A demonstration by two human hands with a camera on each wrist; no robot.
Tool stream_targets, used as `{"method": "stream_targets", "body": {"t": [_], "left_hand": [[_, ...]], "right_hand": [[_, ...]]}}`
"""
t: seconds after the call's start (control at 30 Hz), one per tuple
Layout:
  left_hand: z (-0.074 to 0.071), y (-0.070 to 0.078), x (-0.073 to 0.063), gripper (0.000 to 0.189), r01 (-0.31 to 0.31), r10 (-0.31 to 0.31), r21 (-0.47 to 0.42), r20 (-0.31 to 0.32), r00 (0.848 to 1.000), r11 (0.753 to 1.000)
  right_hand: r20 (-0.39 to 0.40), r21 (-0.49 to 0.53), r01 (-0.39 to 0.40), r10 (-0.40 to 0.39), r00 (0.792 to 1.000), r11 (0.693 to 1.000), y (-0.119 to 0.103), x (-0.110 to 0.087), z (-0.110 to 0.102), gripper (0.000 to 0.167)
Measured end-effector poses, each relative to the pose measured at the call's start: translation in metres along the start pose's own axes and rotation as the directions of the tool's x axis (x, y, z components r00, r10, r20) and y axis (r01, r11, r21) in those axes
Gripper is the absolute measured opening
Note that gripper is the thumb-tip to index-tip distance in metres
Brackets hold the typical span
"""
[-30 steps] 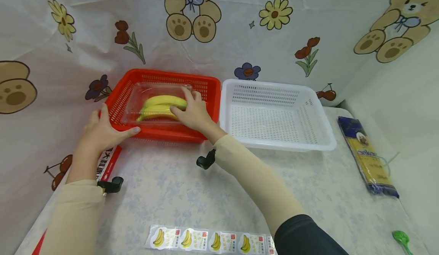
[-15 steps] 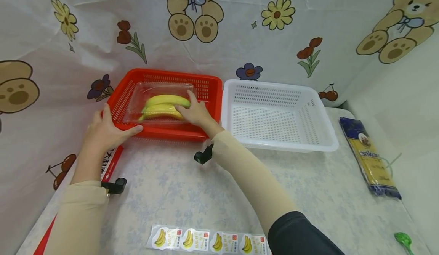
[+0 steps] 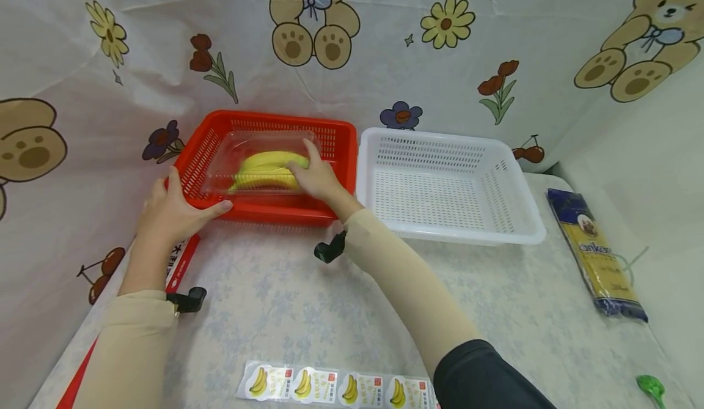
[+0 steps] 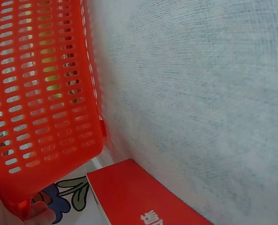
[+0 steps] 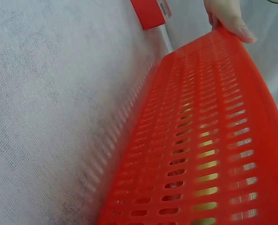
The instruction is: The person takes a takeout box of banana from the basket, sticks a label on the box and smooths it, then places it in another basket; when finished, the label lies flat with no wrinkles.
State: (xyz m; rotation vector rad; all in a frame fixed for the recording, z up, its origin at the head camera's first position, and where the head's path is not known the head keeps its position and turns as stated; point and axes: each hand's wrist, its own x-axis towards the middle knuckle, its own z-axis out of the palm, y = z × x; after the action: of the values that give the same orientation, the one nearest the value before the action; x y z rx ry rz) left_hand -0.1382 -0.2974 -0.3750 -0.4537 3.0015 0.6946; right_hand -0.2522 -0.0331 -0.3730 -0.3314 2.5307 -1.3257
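Observation:
A clear plastic box point(image 3: 220, 164) stands inside the red basket point(image 3: 258, 213), with yellow bananas point(image 3: 269, 164) showing through it. My right hand point(image 3: 319, 176) holds the box by its right end, thumb toward the front and fingers toward the back. At the basket's front left corner, my left hand point(image 3: 170, 210) grips the rim with its thumb along the front edge. The right wrist view shows that left hand point(image 5: 229, 16) on the far corner of the rim. Only part of it, the left hand's fingers point(image 4: 38, 215), appears in the left wrist view.
Beside the red basket stands a white basket point(image 3: 429, 201). A red carton point(image 3: 183, 259) lies by my left forearm. Banana stickers point(image 3: 335, 386) lie in a strip at the front. To the right are a yellow and blue packet point(image 3: 596, 253) and a green plastic item point(image 3: 651, 387).
The plastic box with the bananas has shifted slightly right and up within the red basket, together with my right hand. My left hand has kept its grip on the basket corner.

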Motion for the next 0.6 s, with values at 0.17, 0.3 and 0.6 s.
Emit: {"method": "stream_targets", "body": {"t": [0.17, 0.3, 0.6], "left_hand": [[0.002, -0.001, 0.001, 0.14, 0.004, -0.004, -0.005, 0.005, 1.0, 1.0], [0.001, -0.001, 0.001, 0.14, 0.008, -0.008, -0.001, 0.012, 1.0, 1.0], [0.001, 0.002, 0.001, 0.14, 0.009, -0.009, 0.013, 0.003, 1.0, 1.0]], "right_hand": [[-0.024, 0.014, 0.018, -0.018, 1.0, 1.0, -0.003, -0.005, -0.006, 0.066], [-0.048, 0.02, 0.042, -0.041, 0.998, 0.999, -0.006, -0.011, -0.012, 0.065], [-0.081, 0.032, 0.085, -0.083, 0.993, 0.996, -0.017, -0.026, -0.029, 0.065]]}}
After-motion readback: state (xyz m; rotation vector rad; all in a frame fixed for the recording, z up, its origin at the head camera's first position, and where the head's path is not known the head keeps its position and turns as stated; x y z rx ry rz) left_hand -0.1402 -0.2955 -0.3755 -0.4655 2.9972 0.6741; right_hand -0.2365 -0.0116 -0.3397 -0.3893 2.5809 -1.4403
